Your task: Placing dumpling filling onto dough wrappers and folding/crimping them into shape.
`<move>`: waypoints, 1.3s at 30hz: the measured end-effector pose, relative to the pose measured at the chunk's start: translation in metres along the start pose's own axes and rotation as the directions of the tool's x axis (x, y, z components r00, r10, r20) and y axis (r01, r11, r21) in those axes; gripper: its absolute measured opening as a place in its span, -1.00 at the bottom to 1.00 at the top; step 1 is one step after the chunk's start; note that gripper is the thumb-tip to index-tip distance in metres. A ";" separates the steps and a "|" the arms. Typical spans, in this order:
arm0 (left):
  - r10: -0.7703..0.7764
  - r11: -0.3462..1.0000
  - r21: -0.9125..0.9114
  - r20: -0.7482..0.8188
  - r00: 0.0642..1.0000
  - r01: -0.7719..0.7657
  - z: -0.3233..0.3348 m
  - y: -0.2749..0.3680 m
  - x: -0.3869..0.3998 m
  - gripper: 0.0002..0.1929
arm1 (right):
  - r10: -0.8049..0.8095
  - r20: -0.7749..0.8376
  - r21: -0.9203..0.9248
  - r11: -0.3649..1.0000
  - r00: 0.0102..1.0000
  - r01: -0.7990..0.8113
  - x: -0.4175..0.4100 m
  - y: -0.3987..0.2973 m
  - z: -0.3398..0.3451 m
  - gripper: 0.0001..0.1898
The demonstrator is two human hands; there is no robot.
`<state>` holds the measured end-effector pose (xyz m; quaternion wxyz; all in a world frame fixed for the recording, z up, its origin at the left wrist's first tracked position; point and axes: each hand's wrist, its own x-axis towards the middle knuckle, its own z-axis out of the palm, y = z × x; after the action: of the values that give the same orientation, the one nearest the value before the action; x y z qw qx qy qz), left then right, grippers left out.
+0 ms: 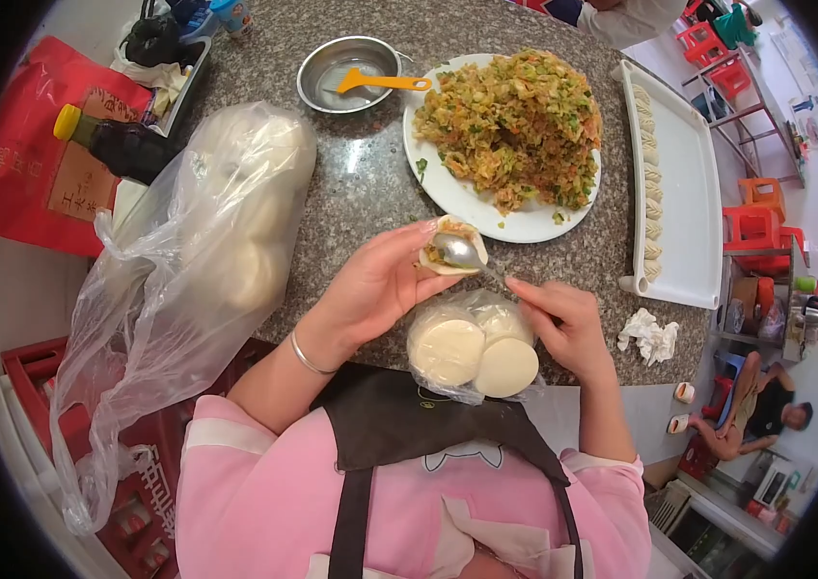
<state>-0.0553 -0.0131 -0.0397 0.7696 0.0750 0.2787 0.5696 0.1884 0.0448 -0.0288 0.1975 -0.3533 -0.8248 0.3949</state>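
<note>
Cupped in my left hand (380, 279) is a round dumpling wrapper (480, 250) with some chopped filling on it. My right hand (561, 318) grips the handle of a metal spoon (458, 250), whose bowl presses into the filling inside the wrapper. Just beyond both hands, a white oval plate (481, 217) bears a tall heap of chopped vegetable filling (517, 123). Stacks of round wrappers (507, 368) in a clear plastic bag lie below my hands, at the counter's near edge.
A white tray (684, 210) at right holds a row of pleated dumplings (649, 188). A metal bowl (318, 69) carries an orange brush (380, 81). At left are a large plastic bag of wrappers (250, 210) and a dark bottle (127, 148). Crumpled tissue (649, 336) lies right. Other people are nearby.
</note>
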 end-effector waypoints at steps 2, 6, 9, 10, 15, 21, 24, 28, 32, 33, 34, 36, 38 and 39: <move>0.027 0.996 0.085 0.022 0.999 -0.029 0.003 0.002 0.001 -0.59 | -0.065 0.044 -0.105 0.992 0.997 0.070 0.001 -0.001 -0.002 -0.64; 0.108 0.972 0.211 -0.004 0.994 -0.105 0.008 0.003 0.006 -0.56 | -0.005 -0.114 -0.073 0.997 0.993 -0.004 0.001 0.007 -0.007 -0.63; 0.221 0.912 0.342 0.058 0.974 -0.227 0.011 -0.007 0.017 -0.50 | 0.057 -0.260 -0.096 0.992 0.964 -0.085 0.009 0.014 -0.002 -0.64; 0.273 0.886 0.366 0.085 0.958 -0.285 0.014 -0.009 0.019 -0.47 | 0.051 -0.295 -0.154 0.983 0.954 -0.101 0.013 0.016 0.002 -0.67; 0.275 0.863 0.421 0.071 0.959 -0.278 0.029 -0.013 0.019 -0.49 | -0.183 -0.392 -0.262 0.962 0.901 0.082 0.029 0.006 0.011 -0.75; 0.388 0.680 0.560 0.274 0.880 -0.474 0.031 -0.020 0.021 -0.56 | 0.031 -0.500 0.399 0.895 0.865 0.198 0.031 -0.014 0.018 -0.84; 0.439 0.545 0.624 0.356 0.825 -0.560 0.031 -0.019 0.020 -0.63 | 0.271 -0.293 0.630 0.776 0.917 -0.028 0.030 -0.013 0.010 -0.86; 0.503 0.368 0.685 0.422 0.754 -0.629 0.031 -0.020 0.019 -0.76 | 0.142 -0.346 0.597 0.796 0.928 0.101 0.035 -0.015 0.009 -0.87; 0.575 0.467 0.673 0.261 0.775 -0.574 0.033 -0.023 0.020 -0.82 | -0.139 -0.483 0.085 0.975 0.865 0.204 0.035 -0.025 0.007 -0.87; 0.574 0.439 0.685 0.283 0.768 -0.581 0.032 -0.022 0.021 -0.82 | -0.221 -0.453 -0.079 0.975 0.864 0.209 0.035 -0.027 0.005 -0.87; 0.573 0.410 0.697 0.305 0.761 -0.588 0.031 -0.020 0.022 -0.81 | -0.221 -0.453 -0.078 0.975 0.864 0.208 0.035 -0.025 0.005 -0.87; 0.540 0.370 0.710 0.361 0.760 -0.600 0.030 -0.017 0.022 -0.81 | -0.107 -0.457 0.146 0.970 0.883 0.193 0.035 -0.019 0.004 -0.88; 0.504 0.328 0.719 0.415 0.757 -0.613 0.029 -0.012 0.022 -0.81 | 0.009 -0.356 0.300 0.948 0.934 0.105 0.035 -0.017 -0.005 -0.88; 0.465 0.245 0.739 0.478 0.745 -0.627 0.028 -0.008 0.022 -0.81 | 0.111 -0.234 0.436 0.900 0.966 0.002 0.035 -0.017 -0.008 -0.88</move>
<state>-0.0299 0.0100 -0.0271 0.3902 0.5911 0.4197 0.5677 0.1623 0.0675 -0.0082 0.3635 -0.3712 -0.6740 0.5251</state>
